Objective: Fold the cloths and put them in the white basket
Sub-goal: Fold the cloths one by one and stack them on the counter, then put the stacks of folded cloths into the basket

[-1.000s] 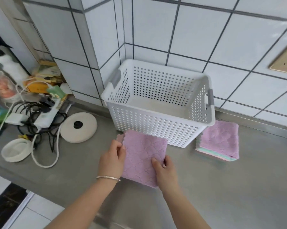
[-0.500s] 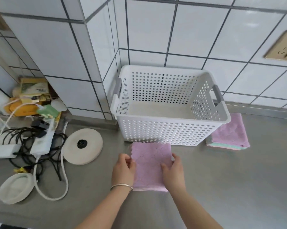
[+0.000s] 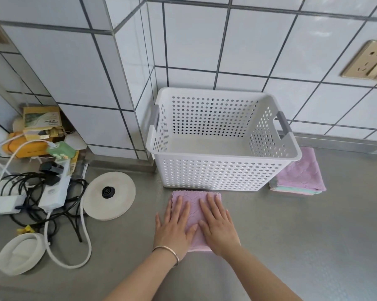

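Observation:
A folded pink cloth (image 3: 195, 205) lies flat on the steel counter, just in front of the white perforated basket (image 3: 222, 170). My left hand (image 3: 174, 227) and my right hand (image 3: 218, 227) press side by side on the cloth with straight, spread fingers. The basket stands against the tiled wall and nothing shows inside it. A stack of cloths (image 3: 298, 177), pink on top with green and peach edges below, lies at the basket's right side.
To the left are a round white kettle base (image 3: 109, 196), a white power strip (image 3: 52, 192) with tangled black and white cables, a white round lid (image 3: 20, 254) and boxes in the corner. A wall socket (image 3: 368, 60) is at upper right. A tiled column juts out left of the basket.
Both hands went from pinching the cloth's side edges to lying flat on top of it. The cloth now lies squarer and closer to the basket's front.

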{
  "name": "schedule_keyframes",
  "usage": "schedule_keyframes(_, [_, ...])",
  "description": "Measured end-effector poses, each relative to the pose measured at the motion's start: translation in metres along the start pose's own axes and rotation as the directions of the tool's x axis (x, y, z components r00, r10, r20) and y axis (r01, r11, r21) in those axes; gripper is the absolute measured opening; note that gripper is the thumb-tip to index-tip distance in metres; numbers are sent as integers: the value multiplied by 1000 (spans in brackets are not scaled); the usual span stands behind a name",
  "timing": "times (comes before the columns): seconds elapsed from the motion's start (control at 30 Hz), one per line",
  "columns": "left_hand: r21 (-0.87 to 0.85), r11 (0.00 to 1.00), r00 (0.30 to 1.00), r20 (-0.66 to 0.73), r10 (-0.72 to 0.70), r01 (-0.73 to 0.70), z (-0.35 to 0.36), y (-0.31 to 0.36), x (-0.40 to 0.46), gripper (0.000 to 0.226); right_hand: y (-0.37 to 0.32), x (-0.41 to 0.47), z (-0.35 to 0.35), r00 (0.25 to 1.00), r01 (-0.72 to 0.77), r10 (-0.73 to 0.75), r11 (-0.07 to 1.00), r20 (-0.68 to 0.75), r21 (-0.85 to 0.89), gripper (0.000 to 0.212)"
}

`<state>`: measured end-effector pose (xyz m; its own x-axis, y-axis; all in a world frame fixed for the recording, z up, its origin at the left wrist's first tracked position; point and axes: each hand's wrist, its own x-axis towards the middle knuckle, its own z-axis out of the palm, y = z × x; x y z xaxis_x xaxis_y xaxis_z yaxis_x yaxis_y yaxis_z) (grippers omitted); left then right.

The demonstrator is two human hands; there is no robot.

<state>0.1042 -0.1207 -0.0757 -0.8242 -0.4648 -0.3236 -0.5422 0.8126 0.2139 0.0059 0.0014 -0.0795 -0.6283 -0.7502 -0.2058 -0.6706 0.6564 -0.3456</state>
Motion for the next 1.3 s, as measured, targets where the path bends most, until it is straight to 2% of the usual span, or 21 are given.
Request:
schedule_keyframes(0.07, [-101,993,998,-12,54,-55,1,1,3,86,2,0,-2,1000,13,-10,990,-16,141,80])
schedule_keyframes(0.13, [-273,961,999,-45,26,-37,-4,3,3,85,0,-2,-1,992,-3,38,960,-119,281,73])
schedule_keyframes(0.2, [-510,860,989,-109,-104,34,-7,5,-1,83,-6,-5,-3,963,-93,186,908,-195,410,65])
schedule_keyframes(0.27, [-704,677,944,-28,-327,214,-10,7,1,93,-11,-6,-6,913,-264,390,790,-121,553,66])
schedule_keyframes(0.33, [-735,583,901,87,-425,346,-10,7,4,86,-15,-4,-11,842,-413,539,633,10,655,63])
schedule_keyframes(0.43, [-750,553,904,140,-403,362,-12,9,-1,77,-17,-1,-11,780,-504,611,487,134,714,51])
schedule_keyframes(0.53, [-767,548,912,116,-394,334,-7,10,-6,68,-20,-2,-10,755,-553,622,434,207,712,46])
schedule_keyframes(0.6, [-760,560,914,109,-390,329,-4,8,-6,51,-19,-5,-10,748,-575,610,397,262,715,51])
schedule_keyframes(0.7, [-727,586,913,139,-384,357,-9,5,-1,45,-20,-10,-12,750,-586,584,367,311,723,57])
schedule_keyframes(0.77, [-717,590,912,163,-376,371,-15,5,-2,45,-23,-16,-14,764,-565,574,373,295,737,51])
schedule_keyframes(0.83, [-701,610,916,166,-364,369,-24,5,-7,43,-29,-26,-20,809,-493,545,423,221,761,34])
schedule_keyframes(0.87, [-696,624,923,153,-353,354,-32,5,-10,40,-33,-31,-24,831,-445,528,441,176,779,28])
schedule_keyframes(0.93, [-711,636,942,111,-317,299,-47,4,-17,24,-40,-43,-31,857,-366,507,466,96,805,29])
schedule_keyframes(1.0, [-729,646,958,46,-284,226,-63,5,-27,12,-46,-54,-40,866,-303,500,485,24,821,26])
schedule_keyframes(1.13, [-762,646,954,-157,-256,48,-94,15,-55,8,-62,-73,-65,855,-127,496,483,-152,866,16])
schedule_keyframes(1.2, [-771,635,935,-259,-243,-48,-112,19,-66,14,-71,-80,-81,844,7,467,483,-264,875,15])
schedule_keyframes(1.27, [-769,624,912,-344,-223,-138,-133,24,-72,34,-78,-83,-98,818,145,431,487,-381,861,10])
schedule_keyframes(1.3, [-765,618,900,-382,-208,-182,-146,26,-74,42,-80,-83,-107,800,213,406,496,-442,842,14])
